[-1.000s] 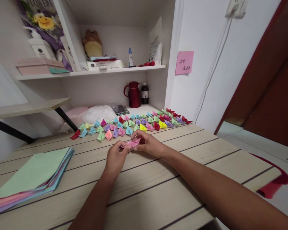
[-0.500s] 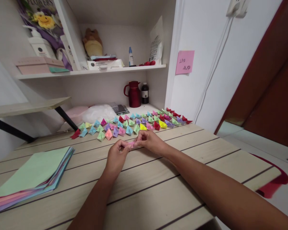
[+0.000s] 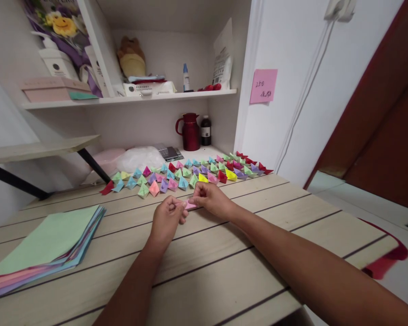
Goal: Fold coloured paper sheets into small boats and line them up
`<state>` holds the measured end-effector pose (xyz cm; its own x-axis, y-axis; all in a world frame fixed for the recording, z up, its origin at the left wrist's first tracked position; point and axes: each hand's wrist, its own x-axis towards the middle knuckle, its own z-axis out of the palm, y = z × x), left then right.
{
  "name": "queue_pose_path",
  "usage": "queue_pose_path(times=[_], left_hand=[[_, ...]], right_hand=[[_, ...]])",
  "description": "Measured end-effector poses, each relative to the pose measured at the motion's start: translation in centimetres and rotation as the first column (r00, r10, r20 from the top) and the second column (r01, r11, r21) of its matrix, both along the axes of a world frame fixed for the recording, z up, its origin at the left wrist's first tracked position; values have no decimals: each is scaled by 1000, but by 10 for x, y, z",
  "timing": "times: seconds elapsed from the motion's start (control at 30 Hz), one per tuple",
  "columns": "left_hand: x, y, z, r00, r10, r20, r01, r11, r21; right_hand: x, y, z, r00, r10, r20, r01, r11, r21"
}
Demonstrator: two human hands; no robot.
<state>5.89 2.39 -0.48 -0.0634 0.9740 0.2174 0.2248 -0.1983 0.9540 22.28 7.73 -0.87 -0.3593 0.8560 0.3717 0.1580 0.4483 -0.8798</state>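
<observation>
A small folded pink paper (image 3: pixel 190 205) is held between my two hands, just above the slatted tabletop. My left hand (image 3: pixel 166 220) pinches its left end, with the thumb on top and the lower fingers curled beneath. At the other end, the thumb and fingers of my right hand (image 3: pixel 211 199) close on the paper. Both hands hide part of it, so its full shape does not show. Right behind my hands stand rows of small folded paper boats (image 3: pixel 182 183) in many colours.
On the left lies a stack of coloured paper sheets (image 3: pixel 54 240), green on top. A raised wooden shelf (image 3: pixel 41 149) on black legs stands behind it. Further back are a plastic bag (image 3: pixel 141 159), a red jug (image 3: pixel 191 132) and a dark bottle (image 3: pixel 206 131). A pink note (image 3: pixel 263 86) sticks to the wall.
My fingers have shifted on the pink paper: more of it shows flat between my hands. My left hand's lower fingers have come into view below it.
</observation>
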Motion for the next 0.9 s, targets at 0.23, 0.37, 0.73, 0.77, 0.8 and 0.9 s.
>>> queue_pose_path(times=[0.23, 0.37, 0.73, 0.77, 0.8, 0.9], left_hand=[[-1, 1, -6, 996, 85, -19, -85, 996, -37], [-4, 5, -9, 995, 101, -20, -102, 995, -9], [-4, 10, -11, 986, 29, -164, -12, 994, 105], [-4, 10, -10, 984, 26, -175, -7, 994, 110], [-5, 9, -10, 983, 25, -184, -4, 993, 117], [-7, 10, -9, 977, 50, -207, -18, 988, 153]], right_hand=[[-8, 0, -4, 995, 15, 96, -20, 999, 44], [-7, 1, -6, 991, 29, 134, -37, 998, 52], [3, -9, 11, 902, -24, 432, -165, 904, 395], [2, -10, 11, 892, -31, 451, -182, 889, 420], [2, -10, 11, 886, -36, 462, -191, 880, 435], [0, -10, 11, 915, -21, 404, -161, 897, 412]])
